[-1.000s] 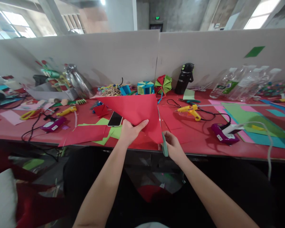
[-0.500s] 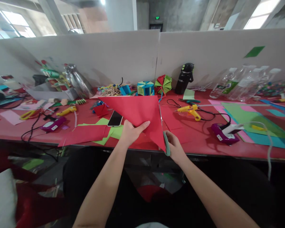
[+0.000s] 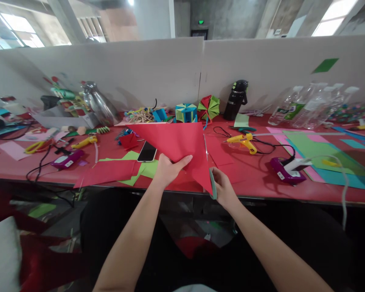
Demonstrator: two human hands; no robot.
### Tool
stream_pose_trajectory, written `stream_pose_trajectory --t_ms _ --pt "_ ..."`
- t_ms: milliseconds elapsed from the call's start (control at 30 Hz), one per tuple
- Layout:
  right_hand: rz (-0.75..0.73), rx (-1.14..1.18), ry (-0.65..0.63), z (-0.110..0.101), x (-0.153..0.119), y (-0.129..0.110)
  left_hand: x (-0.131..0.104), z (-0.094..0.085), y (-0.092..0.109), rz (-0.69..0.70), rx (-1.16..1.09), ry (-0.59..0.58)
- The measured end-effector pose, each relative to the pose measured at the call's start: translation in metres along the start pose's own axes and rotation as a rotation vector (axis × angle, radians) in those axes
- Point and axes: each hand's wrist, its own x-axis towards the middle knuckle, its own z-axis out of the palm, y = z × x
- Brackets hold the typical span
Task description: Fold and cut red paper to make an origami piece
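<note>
Scissors (image 3: 213, 185) gripped in right hand (image 3: 224, 187), blades at 3-o'clock edge of red paper (image 3: 178, 140); left hand (image 3: 166, 171) pinches its 6-o'clock side, above table (image 3: 258, 178). Risk: unsupported paper flexing could skew cut.

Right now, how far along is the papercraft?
Looks done: the red-and-green ornament and blue-and-green ornament, already shaped, at the back. In hand: the left hand holds the red sheet; the right hand has scissors at its edge. Probably left: finishing that cut, as the blades are at the sheet, and perhaps gluing, as the yellow glue gun beside it lies unheld.
</note>
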Motion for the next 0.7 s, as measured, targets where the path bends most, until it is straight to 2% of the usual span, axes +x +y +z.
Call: stream_pose_trajectory --t_ms 700 --pt "-0.034 -0.035 -0.020 -0.0011 0.0017 -0.0078 0.0005 -0.0021 -0.0005 -0.018 0.021 -0.010"
